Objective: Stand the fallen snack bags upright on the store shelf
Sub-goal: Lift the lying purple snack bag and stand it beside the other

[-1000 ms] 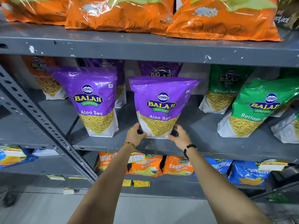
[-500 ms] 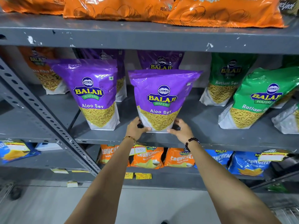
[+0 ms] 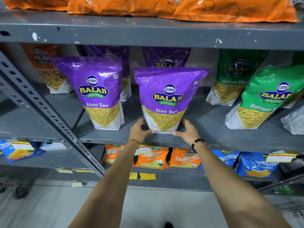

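A purple Aloo Sev bag stands upright near the front of the grey middle shelf. My left hand grips its lower left corner and my right hand grips its lower right corner. To its left a second purple Aloo Sev bag stands upright on its own. Two more purple bags stand behind in shadow. On the right a green Ratlami Sev bag leans over to the left, with another green bag upright behind it.
A perforated grey upright slants across the left. Orange bags lie on the top shelf. Small orange packets and blue packets fill the shelf below. A silvery bag lies at the far right edge.
The view has tilted slightly and drawn closer. Both hands stay on the bag's bottom corners, and the bag stays upright in the same spot.
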Demonstrator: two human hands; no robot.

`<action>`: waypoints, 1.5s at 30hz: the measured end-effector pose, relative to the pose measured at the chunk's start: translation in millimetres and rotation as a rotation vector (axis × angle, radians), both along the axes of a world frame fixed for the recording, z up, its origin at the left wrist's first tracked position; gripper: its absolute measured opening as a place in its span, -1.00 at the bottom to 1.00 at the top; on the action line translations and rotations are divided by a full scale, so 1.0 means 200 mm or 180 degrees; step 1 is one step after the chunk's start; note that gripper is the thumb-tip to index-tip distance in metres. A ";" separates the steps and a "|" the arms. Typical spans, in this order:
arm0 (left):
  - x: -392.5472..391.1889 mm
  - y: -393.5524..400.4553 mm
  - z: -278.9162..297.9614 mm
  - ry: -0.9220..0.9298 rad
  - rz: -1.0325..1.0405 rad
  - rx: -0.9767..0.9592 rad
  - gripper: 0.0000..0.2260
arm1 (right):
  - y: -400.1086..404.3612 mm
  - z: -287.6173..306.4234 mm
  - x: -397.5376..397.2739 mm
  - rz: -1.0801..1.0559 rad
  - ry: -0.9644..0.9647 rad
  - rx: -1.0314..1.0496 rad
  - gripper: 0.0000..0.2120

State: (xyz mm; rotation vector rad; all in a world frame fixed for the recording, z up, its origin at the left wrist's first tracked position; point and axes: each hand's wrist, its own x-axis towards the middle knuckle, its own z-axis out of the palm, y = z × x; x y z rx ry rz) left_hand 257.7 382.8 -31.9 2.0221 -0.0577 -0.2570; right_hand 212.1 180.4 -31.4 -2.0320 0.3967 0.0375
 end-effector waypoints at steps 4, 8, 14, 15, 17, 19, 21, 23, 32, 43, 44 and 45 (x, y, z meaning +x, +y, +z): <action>-0.08 0.06 -0.07 -0.0130 0.0016 0.0583 -0.41 | 0.02 -0.04 -0.02 -0.0061 -0.0072 -0.0046 -0.20; -0.17 0.15 -0.10 -0.0454 0.0056 0.1151 -0.49 | 0.08 -0.10 -0.07 -0.0332 -0.0180 -0.0286 -0.18; -0.22 0.36 -0.10 -0.0556 0.0612 0.0743 -0.63 | 0.26 -0.12 -0.20 -0.0757 -0.0347 -0.0768 -0.33; -0.22 0.41 -0.09 -0.0533 0.0741 0.0611 -0.65 | 0.32 -0.12 -0.23 -0.0805 -0.0469 -0.0829 -0.38; -0.21 0.53 -0.08 -0.0575 0.0920 0.0459 -0.67 | 0.47 -0.11 -0.26 -0.0872 -0.0707 -0.0895 -0.48; -0.18 0.64 -0.07 -0.0634 0.1018 0.0405 -0.61 | 0.63 -0.11 -0.26 -0.0964 -0.0817 -0.0834 -0.55; -0.16 0.75 -0.05 -0.0655 0.1065 0.0358 -0.57 | 0.78 -0.11 -0.25 -0.0988 -0.0820 -0.0731 -0.56; -0.12 0.84 -0.03 -0.0617 0.1025 0.0250 -0.52 | 0.91 -0.09 -0.22 -0.0861 -0.0791 -0.0667 -0.55; 0.09 0.99 0.07 -0.0060 0.0350 -0.0113 -0.34 | 1.19 0.02 0.15 -0.0444 -0.0220 0.0651 -0.34; 0.21 0.98 -0.01 0.0043 0.0392 -0.0387 -0.39 | 1.14 -0.09 0.35 0.0172 -0.0200 0.0659 -0.39; 0.21 0.98 -0.02 0.0053 0.0411 -0.0415 -0.38 | 1.14 -0.11 0.36 0.0182 -0.0259 0.0612 -0.44; 0.21 0.98 -0.02 0.0052 0.0424 -0.0423 -0.39 | 1.14 -0.12 0.36 0.0175 -0.0313 0.0590 -0.47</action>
